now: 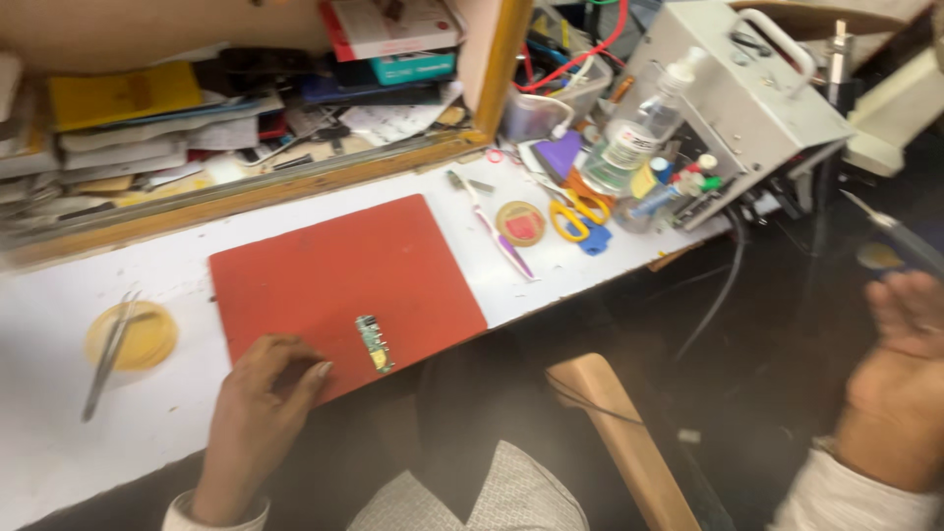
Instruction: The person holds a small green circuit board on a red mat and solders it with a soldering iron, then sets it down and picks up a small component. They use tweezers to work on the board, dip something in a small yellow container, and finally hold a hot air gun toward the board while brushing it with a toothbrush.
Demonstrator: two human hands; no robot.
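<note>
**Left hand on the red mat, right hand off to the side**

Much here is blurred: the shelf clutter (197, 118) behind the wooden frame smears into papers and boxes, and the small parts beside the grey metal box (747, 98) are hard to tell apart. The right hand (900, 379) is cut by the picture's edge, well away from the worktop (59, 413), over the dark floor; its fingers look loosely spread and hold nothing. The left hand (264, 393) rests on the near edge of the red mat (344, 280), fingers curled down and together, pressing the mat and pinching nothing. Just beside its fingertips lies a small green circuit board (374, 343), flat on the mat, apart from the hand. Tweezers (108, 354) lie across a yellow lid (131, 336) to the left. Yellow-handled scissors (575, 216) lie further right.
</note>
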